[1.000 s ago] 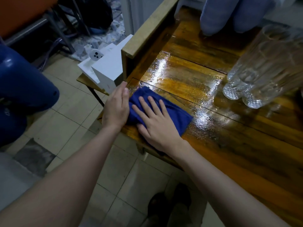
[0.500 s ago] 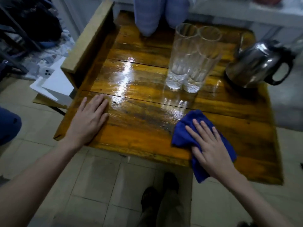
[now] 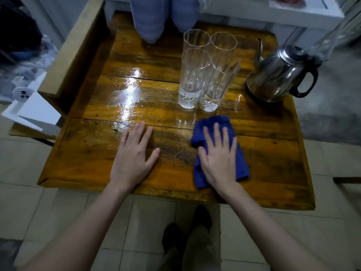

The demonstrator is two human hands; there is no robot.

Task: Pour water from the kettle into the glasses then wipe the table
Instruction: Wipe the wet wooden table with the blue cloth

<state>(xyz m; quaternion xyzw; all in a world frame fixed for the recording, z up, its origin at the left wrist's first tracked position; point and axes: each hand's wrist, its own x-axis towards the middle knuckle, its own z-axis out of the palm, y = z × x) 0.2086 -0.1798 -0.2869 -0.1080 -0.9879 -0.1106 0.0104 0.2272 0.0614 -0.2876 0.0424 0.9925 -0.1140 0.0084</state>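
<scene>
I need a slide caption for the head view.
Right hand presses blue cloth on wet table; left hand flat.

Blue cloth (image 3: pixel 220 149) (amber streaked table (image 3: pixel 97 153))

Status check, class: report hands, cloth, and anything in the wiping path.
Left hand flat on table. Right hand pressing blue cloth. Glasses just beyond cloth; kettle far right.

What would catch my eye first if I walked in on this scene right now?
Probably the blue cloth, vivid against the glossy wooden table, pressed flat under the right hand near the front edge, while the left hand rests palm-down beside it. Just behind the cloth stand tall clear glasses in a tight cluster, with a shiny steel kettle to their right.
</scene>
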